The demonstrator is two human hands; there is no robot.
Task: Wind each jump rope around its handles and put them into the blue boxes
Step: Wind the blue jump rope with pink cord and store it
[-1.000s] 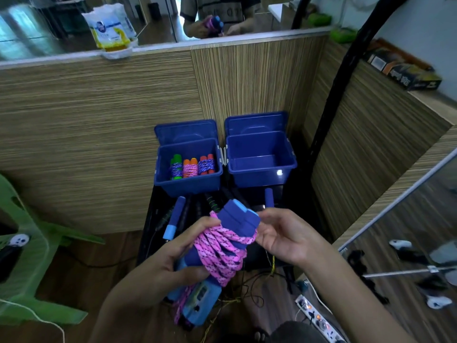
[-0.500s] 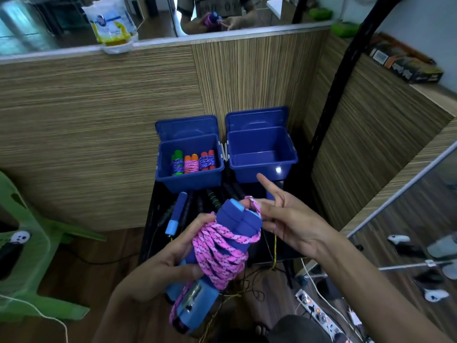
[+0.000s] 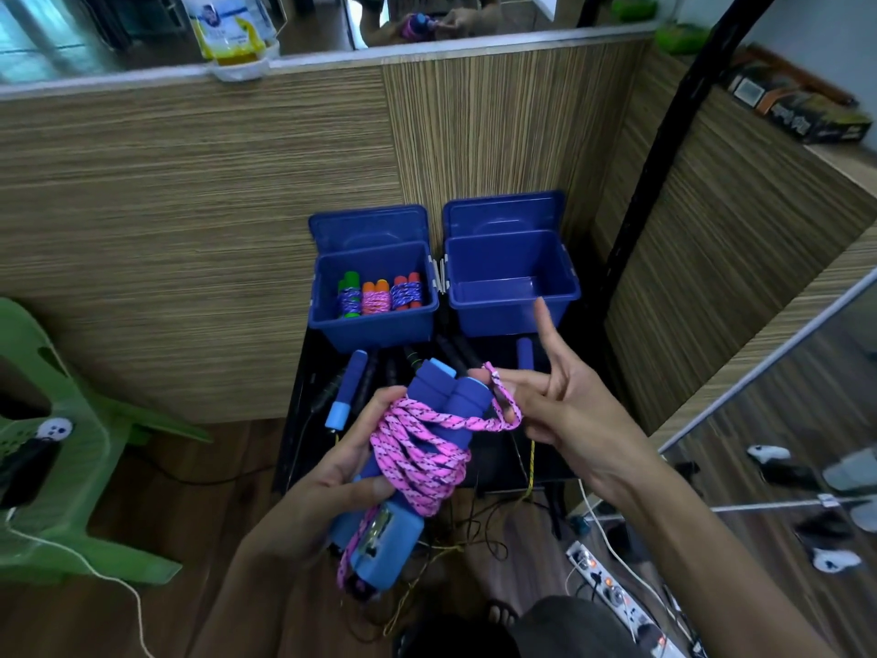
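Rope: a pink jump rope [image 3: 417, 455] is wound in several turns around two blue handles [image 3: 446, 396] held side by side, in front of the person and above a black table [image 3: 498, 463].
Left hand: the left hand [image 3: 346, 472] grips the lower part of the bundle, thumb across the handles, fingers curled round the back.
Right hand: the right hand [image 3: 564, 410] pinches a loop of the pink rope at the top of the handles, with the loop round a lower finger; the index finger points up and away.
Change: half a second ago the loop sat tight against the handle tops; now it is drawn out to the right, and the index finger stands straighter, reaching in front of the right box.
Left box: a blue box [image 3: 375, 332] with its lid up holds three wound ropes [image 3: 377, 296] with green, orange and red handle ends.
Right box: the second blue box [image 3: 512, 320] stands just beside it, lid up; no ropes show inside.
Table: a loose blue handle [image 3: 349, 391] and dark ropes lie between the boxes and the hands.
Around: a green plastic chair [image 3: 61, 467] to the left, a power strip [image 3: 612, 591] on the floor to the right, a black pole [image 3: 664, 144] beside the right box.
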